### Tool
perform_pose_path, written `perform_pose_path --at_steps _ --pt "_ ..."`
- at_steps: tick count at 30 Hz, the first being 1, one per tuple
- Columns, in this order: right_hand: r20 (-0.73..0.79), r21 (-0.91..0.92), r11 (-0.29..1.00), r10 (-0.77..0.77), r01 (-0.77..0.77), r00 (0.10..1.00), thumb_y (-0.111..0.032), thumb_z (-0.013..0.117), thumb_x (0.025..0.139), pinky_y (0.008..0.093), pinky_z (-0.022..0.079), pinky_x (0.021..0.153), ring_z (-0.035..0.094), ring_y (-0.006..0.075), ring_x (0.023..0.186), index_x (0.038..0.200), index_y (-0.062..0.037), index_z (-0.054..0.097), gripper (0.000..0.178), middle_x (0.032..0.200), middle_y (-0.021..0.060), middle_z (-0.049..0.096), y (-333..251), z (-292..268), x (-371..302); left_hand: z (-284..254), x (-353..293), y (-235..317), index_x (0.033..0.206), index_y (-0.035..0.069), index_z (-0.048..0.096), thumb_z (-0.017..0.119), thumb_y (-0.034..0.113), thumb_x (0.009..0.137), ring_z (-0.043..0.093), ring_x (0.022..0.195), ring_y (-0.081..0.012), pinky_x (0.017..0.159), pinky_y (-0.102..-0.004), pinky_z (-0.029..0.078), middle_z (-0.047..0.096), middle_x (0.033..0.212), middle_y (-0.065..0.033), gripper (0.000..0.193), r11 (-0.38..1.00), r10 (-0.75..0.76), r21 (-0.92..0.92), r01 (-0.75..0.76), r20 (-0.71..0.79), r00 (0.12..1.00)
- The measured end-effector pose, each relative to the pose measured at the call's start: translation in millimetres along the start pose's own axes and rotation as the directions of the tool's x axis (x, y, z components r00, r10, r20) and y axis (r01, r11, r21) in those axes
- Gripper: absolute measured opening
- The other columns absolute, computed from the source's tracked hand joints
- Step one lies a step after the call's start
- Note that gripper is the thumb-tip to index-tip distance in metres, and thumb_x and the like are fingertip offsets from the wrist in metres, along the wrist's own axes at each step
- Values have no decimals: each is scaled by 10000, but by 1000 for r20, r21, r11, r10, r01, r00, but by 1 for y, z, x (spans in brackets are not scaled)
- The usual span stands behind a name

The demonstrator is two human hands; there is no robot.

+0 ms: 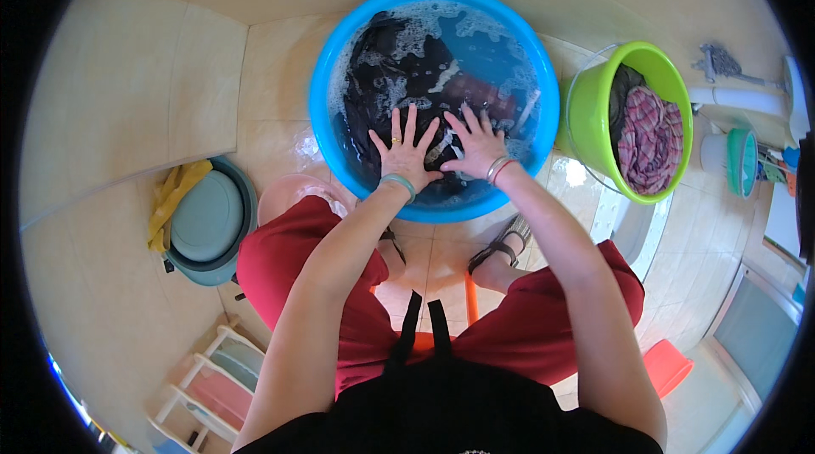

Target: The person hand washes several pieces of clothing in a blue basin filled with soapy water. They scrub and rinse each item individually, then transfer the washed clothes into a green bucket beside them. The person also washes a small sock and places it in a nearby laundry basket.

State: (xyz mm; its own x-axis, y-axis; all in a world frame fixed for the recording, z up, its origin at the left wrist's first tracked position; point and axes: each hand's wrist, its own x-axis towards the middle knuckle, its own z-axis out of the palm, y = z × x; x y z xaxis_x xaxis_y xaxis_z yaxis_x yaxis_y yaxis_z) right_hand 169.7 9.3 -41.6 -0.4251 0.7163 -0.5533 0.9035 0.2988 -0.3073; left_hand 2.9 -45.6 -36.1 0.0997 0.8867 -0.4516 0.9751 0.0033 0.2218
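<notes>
A big round blue tub (318,84) of soapy water stands on the floor before me. Dark wet clothes (378,55) lie soaking in it, with foam patches on the water and a reddish patterned cloth (480,93) under the surface. My left hand (407,152), fingers spread, rests over the dark cloth at the tub's near side. Beside it, with the thumbs close together, my right hand (477,146) is likewise spread flat on the cloth. Neither hand grips anything. A pale strip (440,146) of the cloth shows between them.
At right a green bucket (586,114) holds a pink checked cloth (649,140) and a dark one. A pink basin (293,191) sits by my left knee, near stacked grey-green basins (208,216) with a yellow cloth (174,199). A white rack (204,369) and red container (668,367) stand nearer.
</notes>
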Motion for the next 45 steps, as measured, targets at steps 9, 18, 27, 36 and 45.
perform_pose_path --at_steps 9,18,27,36,45 --pt "-164 300 953 98 -45 982 -425 764 752 592 377 1034 342 439 1325 1477 -248 276 892 1516 140 276 -11 51 54 29 54 -58 1519 333 199 767 400 704 219 1402 -465 1074 -686 203 145 1571 -196 996 978 133 -172 -121 61 989" --pt "-222 368 922 214 -121 951 -292 678 813 527 363 1038 443 422 1238 1367 -220 444 606 1321 200 478 26 98 95 51 96 -58 1539 251 140 762 455 720 264 1389 -466 1137 -519 260 142 1572 -211 1048 978 124 -189 -92 169 978" --pt "-271 384 900 321 -204 907 -367 725 779 443 459 939 538 346 1150 1137 -191 623 412 1211 112 588 2 42 68 17 109 -74 1427 124 381 822 216 673 464 1271 -377 1079 -404 383 451 1407 -202 879 967 196 -190 -170 128 972" --pt "-373 887 405 344 222 862 -88 707 753 327 483 779 633 226 835 981 1 608 264 898 141 677 -12 -50 6 -67 66 -69 1171 113 658 680 92 826 605 1104 -316 960 -374 470 655 1159 -157 346 849 79 -525 -59 15 997" --pt "-542 835 4 189 551 819 104 577 764 239 472 855 605 120 940 1138 -21 643 399 1037 44 647 -48 -152 -66 -40 23 -39 911 40 622 796 295 789 569 735 -191 679 -313 479 591 841 -50 332 343 -694 -907 -246 -421 585"
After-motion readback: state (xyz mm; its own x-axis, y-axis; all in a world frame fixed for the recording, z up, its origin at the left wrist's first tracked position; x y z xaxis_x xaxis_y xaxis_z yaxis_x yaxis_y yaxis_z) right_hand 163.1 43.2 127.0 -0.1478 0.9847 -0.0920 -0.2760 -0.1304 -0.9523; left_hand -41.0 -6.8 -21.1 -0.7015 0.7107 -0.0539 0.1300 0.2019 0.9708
